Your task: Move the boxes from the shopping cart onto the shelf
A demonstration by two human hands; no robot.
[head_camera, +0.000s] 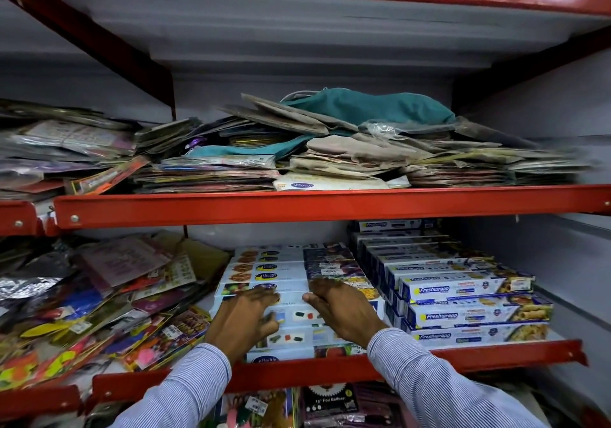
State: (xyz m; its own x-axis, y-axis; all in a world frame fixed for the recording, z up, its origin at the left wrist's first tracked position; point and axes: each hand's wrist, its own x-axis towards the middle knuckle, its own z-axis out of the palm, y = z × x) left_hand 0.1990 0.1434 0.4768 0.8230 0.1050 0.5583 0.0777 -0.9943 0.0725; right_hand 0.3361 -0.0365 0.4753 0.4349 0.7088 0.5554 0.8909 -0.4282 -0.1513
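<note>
Two flat hands, left hand point(243, 320) and right hand point(342, 312), press palms-down with fingers loosely spread on long white cardboard boxes point(294, 323) stacked on the glossy red metal shelf point(463, 356), beside blue-white Freshwrapp cartons point(463, 308).

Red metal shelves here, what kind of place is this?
Probably a retail shop aisle: red metal shelf tiers, a stacked row of blue-and-white Freshwrapp boxes and price-stickered colourful party packets.
</note>
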